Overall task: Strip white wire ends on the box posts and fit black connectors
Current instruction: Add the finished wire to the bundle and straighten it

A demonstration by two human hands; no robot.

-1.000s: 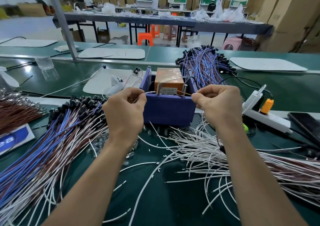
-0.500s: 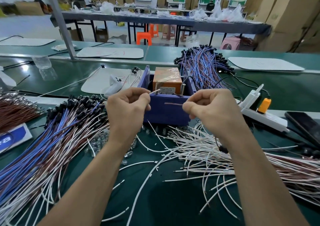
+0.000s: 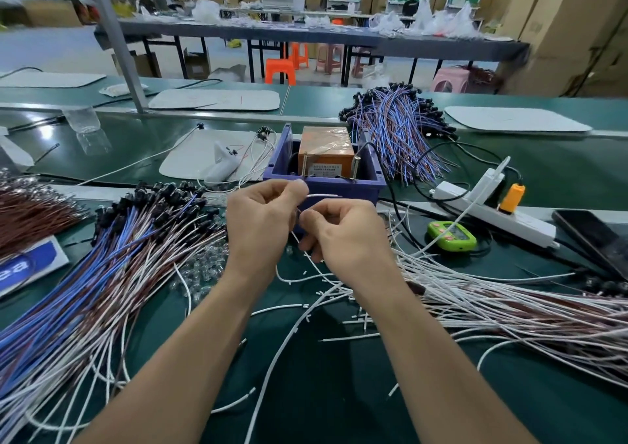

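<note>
Two hands, one blue box, two metal posts, one power strip

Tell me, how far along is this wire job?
Looks done: the left wire bundle and the far wire bundle behind the blue box already carry black connectors. In hand: the left hand and right hand pinch one white wire in front of the box. Left: a large heap of loose white wires on the right, so much seems to remain.
</note>
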